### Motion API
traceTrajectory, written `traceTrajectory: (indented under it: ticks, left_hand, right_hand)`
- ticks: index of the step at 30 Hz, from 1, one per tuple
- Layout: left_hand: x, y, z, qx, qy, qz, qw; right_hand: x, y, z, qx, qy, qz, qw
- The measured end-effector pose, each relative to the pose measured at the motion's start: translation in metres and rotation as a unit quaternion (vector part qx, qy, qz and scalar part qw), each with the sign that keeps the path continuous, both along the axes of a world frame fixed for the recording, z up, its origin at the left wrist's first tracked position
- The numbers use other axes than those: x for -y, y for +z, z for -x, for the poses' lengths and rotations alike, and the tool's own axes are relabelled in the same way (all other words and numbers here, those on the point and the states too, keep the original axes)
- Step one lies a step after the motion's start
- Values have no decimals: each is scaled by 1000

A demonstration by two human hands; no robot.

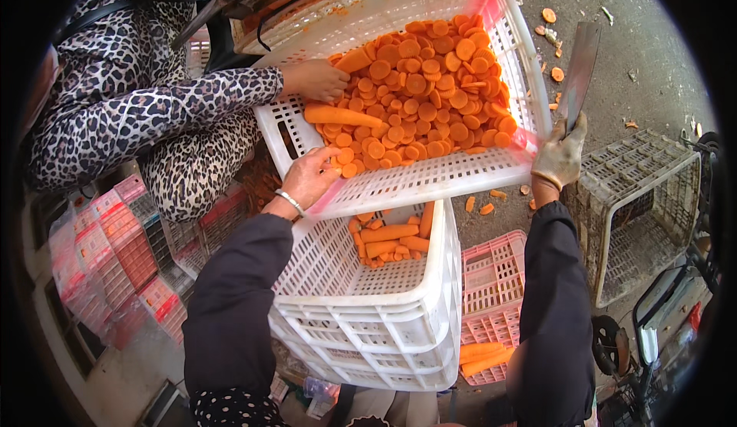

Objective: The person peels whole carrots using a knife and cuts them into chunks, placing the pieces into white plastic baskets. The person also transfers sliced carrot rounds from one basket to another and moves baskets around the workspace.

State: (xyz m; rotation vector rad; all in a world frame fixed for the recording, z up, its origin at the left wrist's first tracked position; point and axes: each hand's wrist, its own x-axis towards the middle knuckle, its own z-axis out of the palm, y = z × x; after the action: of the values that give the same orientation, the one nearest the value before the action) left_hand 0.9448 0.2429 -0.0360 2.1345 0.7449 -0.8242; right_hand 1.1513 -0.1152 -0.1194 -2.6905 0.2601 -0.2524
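Note:
A white plastic crate holds a heap of carrot slices. My left hand, bare with a bracelet at the wrist, reaches over its near left rim, fingertips at the slices; whether it pinches one is unclear. A peeled whole carrot lies on the heap above it. My right hand, in a light glove, is closed around a broad-bladed knife, blade up, at the crate's right corner. Under the near side stands another white crate with carrot pieces inside.
At the left, a co-worker's bare hand touches a thick carrot piece in the heap. A pink crate with whole carrots stands lower right, a dirty empty crate at the right. Packaged goods lie at the left.

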Motion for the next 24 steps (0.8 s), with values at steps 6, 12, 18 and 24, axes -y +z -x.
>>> traceTrajectory:
  ticks: [6,12,18,24]
  left_hand:
    - [26,160,90,194,143,-89,966]
    - [61,162,133,199,-10,-177,964]
    - [71,153,130,216,-25,-251,943]
    - [70,147,131,241,-38,-251,937]
  right_hand:
    - [9,1,0,-1,9,23,1000]
    - [-3,3,0,-29,-4,17,999]
    - [-2,2,-1,-7,7,17,1000]
    - [4,-3,-3,-4,-9,35,999]
